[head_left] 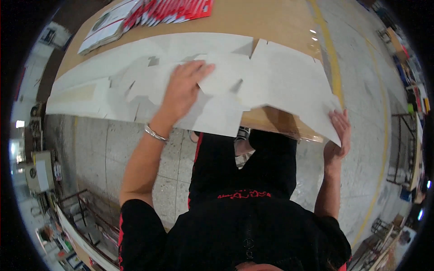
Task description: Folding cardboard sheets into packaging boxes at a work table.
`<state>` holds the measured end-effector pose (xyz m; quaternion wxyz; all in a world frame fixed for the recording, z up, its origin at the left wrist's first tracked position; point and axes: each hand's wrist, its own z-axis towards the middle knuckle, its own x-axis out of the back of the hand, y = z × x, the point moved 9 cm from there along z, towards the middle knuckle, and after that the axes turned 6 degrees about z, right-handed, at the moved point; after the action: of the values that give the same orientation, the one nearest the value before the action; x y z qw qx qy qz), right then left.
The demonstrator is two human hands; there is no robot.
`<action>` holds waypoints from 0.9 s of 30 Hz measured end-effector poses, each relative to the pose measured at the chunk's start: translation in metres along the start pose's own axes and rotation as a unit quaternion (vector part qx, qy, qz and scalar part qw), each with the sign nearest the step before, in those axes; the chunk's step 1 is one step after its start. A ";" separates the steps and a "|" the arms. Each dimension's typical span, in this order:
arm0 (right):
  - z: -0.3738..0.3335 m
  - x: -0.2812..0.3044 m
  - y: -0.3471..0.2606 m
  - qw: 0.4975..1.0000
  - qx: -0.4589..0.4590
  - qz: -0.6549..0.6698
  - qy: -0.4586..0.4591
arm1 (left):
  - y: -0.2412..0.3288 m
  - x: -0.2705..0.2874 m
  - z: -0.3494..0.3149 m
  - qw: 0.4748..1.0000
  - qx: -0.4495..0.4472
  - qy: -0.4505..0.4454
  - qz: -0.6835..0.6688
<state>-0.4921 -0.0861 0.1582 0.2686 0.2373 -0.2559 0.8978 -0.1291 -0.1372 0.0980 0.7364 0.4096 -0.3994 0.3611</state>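
Observation:
A large white die-cut cardboard sheet [289, 74] with slots, flaps and cut notches lies over the near part of the brown-covered table. My left hand [184, 88] rests on the middle of the white cardboard, fingers stretched out and slightly blurred, a silver bracelet at the wrist. At the right end, my right hand [340, 133] is against the edge and near corner of the cardboard. Its fingers are extended along that edge, and part of the palm is hidden behind the corner. Overlapping panels of white cardboard [77, 97] reach to the left end of the table.
A pile of red-and-white flat packages [172, 11] sits at the far left of the brown tabletop [266, 20]. Clear tape shows at its near edge. Metal racks [81, 207] and shop items line both sides of the grey floor [361, 117], which carries yellow lines.

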 end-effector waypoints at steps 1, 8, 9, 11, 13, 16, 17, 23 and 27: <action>-0.021 0.009 0.016 0.999 -0.036 -0.011 0.002 | 0.018 -0.012 0.000 0.999 -0.009 0.049 0.017; -0.146 -0.013 0.061 0.968 -0.229 -0.015 -0.105 | 0.047 -0.085 -0.037 0.997 -0.007 -0.057 -0.052; -0.149 -0.016 0.062 0.965 -0.246 0.025 -0.089 | 0.039 -0.078 -0.038 0.997 0.009 -0.050 -0.063; -0.161 -0.015 0.070 0.948 -0.266 0.168 -0.050 | 0.007 -0.095 -0.032 0.972 0.084 0.001 -0.221; -0.179 -0.010 0.083 0.953 -0.271 0.055 -0.120 | 0.002 -0.114 -0.016 0.967 0.135 0.081 -0.198; -0.215 0.008 0.113 0.901 -0.384 0.199 0.013 | 0.043 -0.134 -0.016 0.994 0.085 0.063 0.002; -0.201 0.004 0.113 0.943 -0.315 0.103 -0.028 | 0.056 -0.136 -0.014 0.996 0.022 0.068 0.057; -0.120 0.010 0.086 0.967 -0.251 -0.029 0.016 | 0.116 -0.151 -0.005 0.962 -0.090 -0.128 -0.223; -0.120 -0.022 0.132 0.889 -0.451 -0.028 -0.078 | 0.114 -0.164 0.011 0.972 0.037 -0.102 -0.209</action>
<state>-0.5897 -0.1192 0.0109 0.3505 0.1672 -0.6467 0.6565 -0.2992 -0.1350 -0.0073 0.7350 0.5459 -0.3647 0.1699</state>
